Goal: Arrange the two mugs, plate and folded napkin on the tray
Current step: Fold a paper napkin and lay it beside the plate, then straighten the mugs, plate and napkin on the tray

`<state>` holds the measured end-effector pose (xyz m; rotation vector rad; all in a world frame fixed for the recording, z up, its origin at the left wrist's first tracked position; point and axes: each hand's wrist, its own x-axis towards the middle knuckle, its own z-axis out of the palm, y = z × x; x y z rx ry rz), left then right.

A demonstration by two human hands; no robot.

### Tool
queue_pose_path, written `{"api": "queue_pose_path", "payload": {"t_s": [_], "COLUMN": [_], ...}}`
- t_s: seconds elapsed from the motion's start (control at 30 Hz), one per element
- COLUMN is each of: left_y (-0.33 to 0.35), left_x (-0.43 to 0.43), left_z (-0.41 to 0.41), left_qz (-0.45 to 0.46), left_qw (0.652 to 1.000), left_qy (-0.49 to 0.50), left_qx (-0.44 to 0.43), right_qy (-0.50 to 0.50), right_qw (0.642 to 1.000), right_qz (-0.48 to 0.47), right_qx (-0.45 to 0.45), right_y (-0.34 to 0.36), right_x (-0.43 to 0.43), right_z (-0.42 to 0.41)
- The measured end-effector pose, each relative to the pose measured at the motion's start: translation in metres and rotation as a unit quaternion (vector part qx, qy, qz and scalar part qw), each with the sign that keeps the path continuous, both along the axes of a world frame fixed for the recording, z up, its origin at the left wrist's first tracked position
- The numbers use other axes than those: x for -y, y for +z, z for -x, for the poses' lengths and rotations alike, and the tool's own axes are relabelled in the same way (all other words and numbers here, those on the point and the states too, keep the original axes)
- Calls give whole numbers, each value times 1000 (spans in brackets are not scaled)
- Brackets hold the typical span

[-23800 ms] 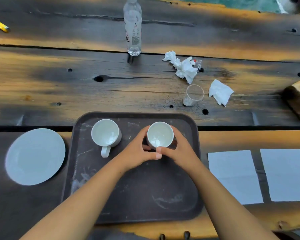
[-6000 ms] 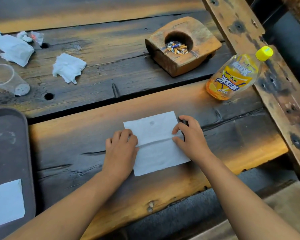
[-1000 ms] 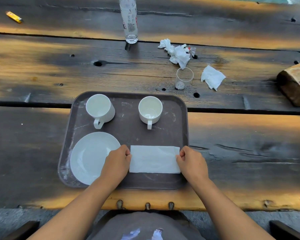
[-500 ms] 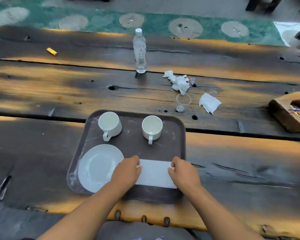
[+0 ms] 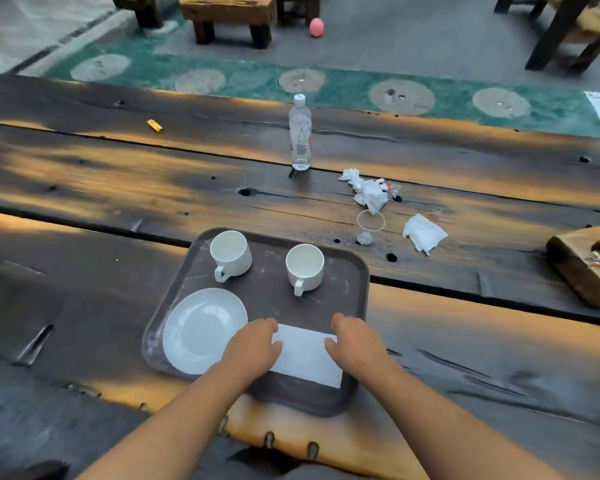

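The left hand (image 5: 253,344) and right hand (image 5: 355,339) lie palm-down with loose fingers on either end of the folded napkin (image 5: 305,355), gripping nothing, on the tray (image 5: 347,393) beside the plate (image 5: 201,330), below two upright mugs (image 5: 231,252).

Both arms are bare from the bottom edge of the view up to the fingers; no sleeve or cuff shows anywhere along the forearms. The left hand (image 5: 253,344) has no ring, watch or band, and the wrist behind it is plain too. The right hand (image 5: 357,341) is the same: no glove or strap on it. The fingers (image 5: 342,322) look short and rounded, nails too blurred to make out. At the very bottom, between the arms, a dim grey patch shows, too unclear to name.
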<state>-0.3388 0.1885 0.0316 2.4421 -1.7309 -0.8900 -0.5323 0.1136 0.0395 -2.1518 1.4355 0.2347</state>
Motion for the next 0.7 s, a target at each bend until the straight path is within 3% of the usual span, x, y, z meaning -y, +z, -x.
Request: {"api": "queue_pose_path", "payload": {"t_s": [0.37, 0.7], "left_y": [0, -19], "left_x": [13, 22], "left_z": [-30, -135], "left_qz": [7, 23], "left_qw": [999, 997], "left_qy": [-31, -21], "left_qx": [13, -71], "right_qy": [-12, -75], "right_qw": [1000, 995], "right_qz": [-6, -54], "right_qx": [5, 43], "right_y": [-3, -16], "right_x": [-8, -14], "right_z": [-34, -120]}}
